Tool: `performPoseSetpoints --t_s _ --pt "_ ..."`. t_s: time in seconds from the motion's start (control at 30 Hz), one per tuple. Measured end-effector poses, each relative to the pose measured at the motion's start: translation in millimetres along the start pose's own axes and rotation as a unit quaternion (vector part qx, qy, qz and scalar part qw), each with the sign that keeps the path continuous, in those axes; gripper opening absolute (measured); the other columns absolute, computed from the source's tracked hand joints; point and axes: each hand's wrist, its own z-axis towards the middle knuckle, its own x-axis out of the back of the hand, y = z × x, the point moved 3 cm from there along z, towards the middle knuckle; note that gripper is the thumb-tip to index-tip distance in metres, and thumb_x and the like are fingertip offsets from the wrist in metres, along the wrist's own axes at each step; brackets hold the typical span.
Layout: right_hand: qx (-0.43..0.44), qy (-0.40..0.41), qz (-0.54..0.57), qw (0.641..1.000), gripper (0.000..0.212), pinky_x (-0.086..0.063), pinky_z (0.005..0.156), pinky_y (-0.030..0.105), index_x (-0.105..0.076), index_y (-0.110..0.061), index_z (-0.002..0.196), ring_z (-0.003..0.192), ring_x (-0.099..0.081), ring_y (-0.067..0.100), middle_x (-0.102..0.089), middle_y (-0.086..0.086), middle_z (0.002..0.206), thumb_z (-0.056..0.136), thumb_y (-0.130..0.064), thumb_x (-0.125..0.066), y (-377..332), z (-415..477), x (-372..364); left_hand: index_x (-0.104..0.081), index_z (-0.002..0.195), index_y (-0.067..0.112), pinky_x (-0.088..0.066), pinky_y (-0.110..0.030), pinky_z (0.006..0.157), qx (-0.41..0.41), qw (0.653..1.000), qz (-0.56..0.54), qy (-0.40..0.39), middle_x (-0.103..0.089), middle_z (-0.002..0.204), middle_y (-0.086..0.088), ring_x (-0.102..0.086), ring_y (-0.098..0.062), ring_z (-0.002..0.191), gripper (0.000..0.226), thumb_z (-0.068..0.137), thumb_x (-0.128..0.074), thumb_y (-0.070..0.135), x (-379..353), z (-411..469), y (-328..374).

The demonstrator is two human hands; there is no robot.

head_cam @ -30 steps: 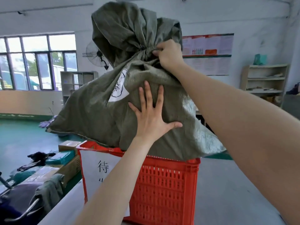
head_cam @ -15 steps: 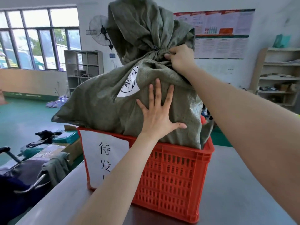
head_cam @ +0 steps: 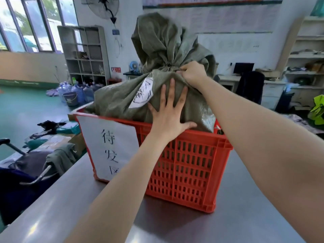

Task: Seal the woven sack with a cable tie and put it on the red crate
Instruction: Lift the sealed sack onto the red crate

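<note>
Your right hand (head_cam: 192, 73) clenches the woven sack (head_cam: 122, 99) neck; left hand (head_cam: 169, 114) presses flat below. Releasing early may topple it off the red crate (head_cam: 191, 163).

Coarse, matt woven sack (head_cam: 122, 100); glossy perforated plastic red crate (head_cam: 191, 165), matt paper sign (head_cam: 112, 146) at nine o'clock; smooth, faintly sheened metal counter (head_cam: 245, 216).

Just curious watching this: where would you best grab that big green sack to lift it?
At the cinched neck of the sack, from above, where the right hand grips now. The cloth bunches narrow there; the body is wide and slack.
</note>
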Motion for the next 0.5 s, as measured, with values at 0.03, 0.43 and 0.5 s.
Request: performPoseSetpoints --t_s 0.03,0.43,0.5 --pt "-0.009 0.001 -0.006 1.000 0.040 -0.035 0.060 0.023 -0.042 -0.024 0.052 0.086 -0.046 0.018 -0.043 -0.004 0.061 0.090 -0.025 -0.053 2.1 -1.5 -2.8 0.015 0.146 0.032 -0.004 -0.073 0.105 0.000 1.000 -0.009 0.002 0.029 0.155 -0.006 0.026 -0.028 0.143 0.102 0.077 -0.054 0.062 -2.4 -0.6 -1.5" --pt "0.005 -0.197 -0.173 0.965 0.030 -0.039 0.082 0.033 -0.059 0.002 0.111 0.114 -0.053 0.034 -0.054 0.023 0.132 0.091 -0.010 -0.040 26.3 -50.9 -63.5 -0.062 0.117 0.025 -0.032 -0.040 0.099 0.033 0.999 0.003 0.018 -0.060 0.131 -0.001 -0.049 -0.022 0.125 0.050 0.094 -0.020 0.041 -21.3 -21.2 -22.0" --pt "0.003 -0.205 -0.171 0.964 0.040 -0.039 0.093 0.033 -0.049 0.003 0.129 0.124 -0.048 0.034 -0.049 0.022 0.137 0.093 -0.011 -0.039 30.9 -60.0 -62.7 -0.066 0.102 0.019 -0.035 -0.039 0.094 0.029 0.999 0.009 0.008 -0.068 0.112 -0.007 -0.056 -0.028 0.112 0.045 0.096 -0.025 0.036 -17.4 -21.9 -17.5"
